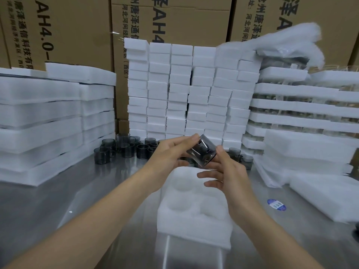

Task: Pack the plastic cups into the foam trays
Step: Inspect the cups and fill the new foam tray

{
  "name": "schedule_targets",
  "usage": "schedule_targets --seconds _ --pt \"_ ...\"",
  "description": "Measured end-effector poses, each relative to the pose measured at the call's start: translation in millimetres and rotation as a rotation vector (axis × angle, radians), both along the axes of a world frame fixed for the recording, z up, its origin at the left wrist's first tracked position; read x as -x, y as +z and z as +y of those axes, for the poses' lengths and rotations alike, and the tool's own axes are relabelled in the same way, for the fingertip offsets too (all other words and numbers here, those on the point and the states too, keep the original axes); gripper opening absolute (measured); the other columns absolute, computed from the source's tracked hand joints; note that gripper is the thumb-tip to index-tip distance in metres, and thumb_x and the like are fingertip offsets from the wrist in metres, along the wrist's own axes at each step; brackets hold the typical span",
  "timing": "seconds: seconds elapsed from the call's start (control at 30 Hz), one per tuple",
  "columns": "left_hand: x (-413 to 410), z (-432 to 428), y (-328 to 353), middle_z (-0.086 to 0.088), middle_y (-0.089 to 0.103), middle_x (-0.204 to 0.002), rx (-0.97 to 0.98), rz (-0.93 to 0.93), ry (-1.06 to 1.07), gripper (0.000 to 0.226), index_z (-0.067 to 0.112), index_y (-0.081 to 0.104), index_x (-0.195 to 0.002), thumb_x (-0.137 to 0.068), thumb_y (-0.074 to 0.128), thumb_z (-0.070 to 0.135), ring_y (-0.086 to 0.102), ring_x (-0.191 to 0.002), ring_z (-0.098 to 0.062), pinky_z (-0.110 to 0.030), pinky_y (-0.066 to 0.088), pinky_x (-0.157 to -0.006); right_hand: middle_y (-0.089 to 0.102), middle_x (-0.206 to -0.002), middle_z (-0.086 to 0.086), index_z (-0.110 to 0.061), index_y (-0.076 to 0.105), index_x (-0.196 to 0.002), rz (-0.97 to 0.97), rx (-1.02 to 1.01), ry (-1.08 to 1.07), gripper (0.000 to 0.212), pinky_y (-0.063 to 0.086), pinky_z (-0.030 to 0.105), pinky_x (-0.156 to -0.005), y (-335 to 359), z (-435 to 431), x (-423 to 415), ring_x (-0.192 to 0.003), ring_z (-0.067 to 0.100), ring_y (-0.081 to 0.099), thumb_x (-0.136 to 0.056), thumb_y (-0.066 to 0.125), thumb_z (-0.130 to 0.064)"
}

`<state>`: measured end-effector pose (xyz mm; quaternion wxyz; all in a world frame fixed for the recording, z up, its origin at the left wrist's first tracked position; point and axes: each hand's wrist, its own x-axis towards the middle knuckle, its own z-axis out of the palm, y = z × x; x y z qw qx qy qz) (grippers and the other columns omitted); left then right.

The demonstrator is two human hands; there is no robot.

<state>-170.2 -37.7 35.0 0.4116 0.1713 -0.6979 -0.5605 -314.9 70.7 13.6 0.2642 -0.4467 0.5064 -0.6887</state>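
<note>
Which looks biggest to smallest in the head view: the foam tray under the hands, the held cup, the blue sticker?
1. Foam tray, largest.
2. Held cup, clearly smaller.
3. Blue sticker, smallest, though the cup is raised toward the camera, so that gap is unsure.

Left hand (pixel 168 152) and right hand (pixel 230 172) are bare, forearms (pixel 108 206) uncovered.

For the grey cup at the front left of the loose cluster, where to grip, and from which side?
Probably its rim, pinched from above: the front-left cup stands upright, mouth open, with other cups crowding its right and rear. Its left and front look free for a side grasp of the wall.
</note>
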Motion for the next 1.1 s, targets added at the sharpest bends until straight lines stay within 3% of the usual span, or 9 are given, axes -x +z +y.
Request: schedule_targets --seconds 0.13,0.3,0.43,0.6,0.77,0.83,0.9,0.97,1.1 --pt "2.2 2.3 -2.0 -0.007 0.082 -0.111 0.053 0.006 0.063 0.051 0.024 0.084 -0.113 -0.091 0.070 0.068 0.076 -0.109 -0.030 -0.063 0.050 -0.112 0.081 -0.096 0.007 -0.025 0.073 -0.113 -0.038 -0.002 0.047 0.038 0.059 0.034 -0.063 -1.8 -0.2 1.3 -0.085 0.029 0.080 -0.099 0.064 -0.058" --pt "1.4 4.0 1.1 -0.004 0.082 -0.112 0.062 0.030 0.071 0.055 0.026 0.084 -0.111 -0.088 0.069 0.074 0.075 -0.111 -0.028 -0.066 0.050 -0.109 0.078 -0.095 0.002 -0.029 0.056 -0.125 0.169 0.067 -0.004 0.048 0.060 0.026 -0.064 -6.0 -0.8 0.2 -0.085 0.020 0.078 -0.088 0.086 -0.036" --pt "2.5 5.6 2.9 0.008 0.081 -0.115 0.074 0.022 0.084 0.052 0.039 0.083 -0.111 -0.084 0.064 0.078 0.072 -0.114 -0.014 -0.042 0.048 -0.095 0.081 -0.092 0.007 -0.011 0.069 -0.109 0.059 0.009 0.032 0.052 0.057 0.027 -0.061 0.6 0.7 -0.4 -0.083 0.023 0.079 -0.089 0.070 -0.058" --pt "3.4 7.1 1.1 -0.003 0.081 -0.115 0.066 0.015 0.064 0.050 0.030 0.084 -0.113 -0.088 0.068 0.070 0.072 -0.117 -0.030 -0.056 0.051 -0.105 0.080 -0.086 0.016 -0.006 0.076 -0.096 0.001 -0.133 0.085 0.080 0.051 0.026 -0.056 4.8 -0.6 1.8 -0.072 0.023 0.076 -0.082 0.055 -0.081" --pt "5.3 6.2 -0.8 0.000 0.083 -0.109 0.038 0.056 0.095 0.030 0.030 0.085 -0.111 -0.094 0.075 0.053 0.077 -0.106 -0.020 -0.043 0.052 -0.094 0.080 -0.108 0.001 -0.022 0.069 -0.119 0.030 -0.033 0.083 0.053 0.058 0.032 -0.065 0.7 1.8 4.5 -0.095 0.022 0.080 -0.088 0.070 -0.065" --pt "6.0 5.2 -2.2 0.000 0.083 -0.109 0.028 0.053 0.087 0.036 0.030 0.084 -0.113 -0.091 0.075 0.056 0.078 -0.104 -0.019 -0.038 0.053 -0.091 0.080 -0.109 -0.001 -0.023 0.070 -0.119 0.053 -0.009 0.069 0.046 0.058 0.029 -0.066 -0.2 0.8 5.6 -0.095 0.020 0.079 -0.087 0.073 -0.057" --pt "5.1 4.7 -1.3 0.002 0.082 -0.106 -0.006 0.028 0.051 0.046 0.029 0.084 -0.113 -0.088 0.072 0.065 0.075 -0.097 -0.015 -0.033 0.051 -0.085 0.081 -0.102 0.006 -0.018 0.074 -0.111 0.027 -0.019 0.086 0.039 0.057 0.029 -0.064 -0.2 -1.1 7.5 -0.087 0.021 0.079 -0.098 0.067 -0.054" --pt "4.2 2.6 -0.7 0.003 0.080 -0.099 -0.027 -0.025 -0.008 0.047 0.026 0.084 -0.110 -0.089 0.070 0.066 0.071 -0.089 -0.011 -0.031 0.047 -0.081 0.081 -0.096 0.014 -0.013 0.077 -0.104 0.018 -0.070 0.104 0.045 0.055 0.031 -0.064 1.5 -2.2 8.6 -0.080 0.022 0.077 -0.104 0.055 -0.053" --pt "4.7 -2.8 -5.1 0.004 0.082 -0.099 -0.048 -0.057 0.059 0.037 0.029 0.085 -0.103 -0.089 0.076 0.062 0.073 -0.091 -0.010 -0.032 0.048 -0.085 0.082 -0.098 0.002 -0.024 0.077 -0.105 0.138 -0.110 0.051 0.042 0.055 0.037 -0.077 -4.7 -5.7 13.7 -0.089 0.016 0.077 -0.105 0.052 -0.057"
